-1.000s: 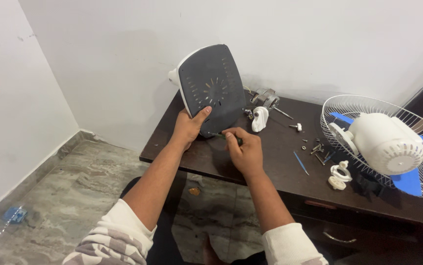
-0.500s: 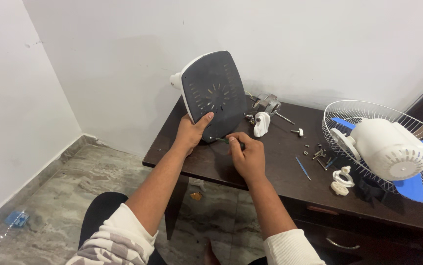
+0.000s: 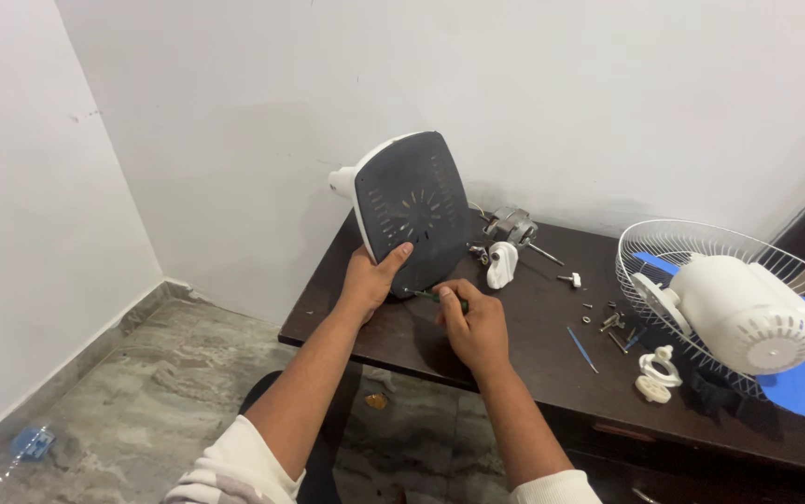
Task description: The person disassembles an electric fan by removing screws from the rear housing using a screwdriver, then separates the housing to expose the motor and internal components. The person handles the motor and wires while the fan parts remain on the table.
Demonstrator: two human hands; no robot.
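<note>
View lower than before, grip unchanged. Left hand (image 3: 371,278) fingers clasp the upright fan base (image 3: 412,210) on the table (image 3: 524,327); right hand (image 3: 473,322) fingers pinch screwdriver (image 3: 438,297), tip at base's lower edge.

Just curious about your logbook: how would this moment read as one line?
left hand: steadies tilted dark grey fan base | right hand: green-handled screwdriver at base's lower edge | dark wooden table

Fan base (image 3: 412,210) above hands: dark grey underside with slotted sunburst pattern, white rim. Screwdriver (image 3: 441,298) green. Desk (image 3: 524,327) dark brown. Right of hands: motor housing (image 3: 748,308) white, blades (image 3: 794,387) blue, grille (image 3: 682,233) white wire. Floor (image 3: 141,392) grey marbled.
</note>
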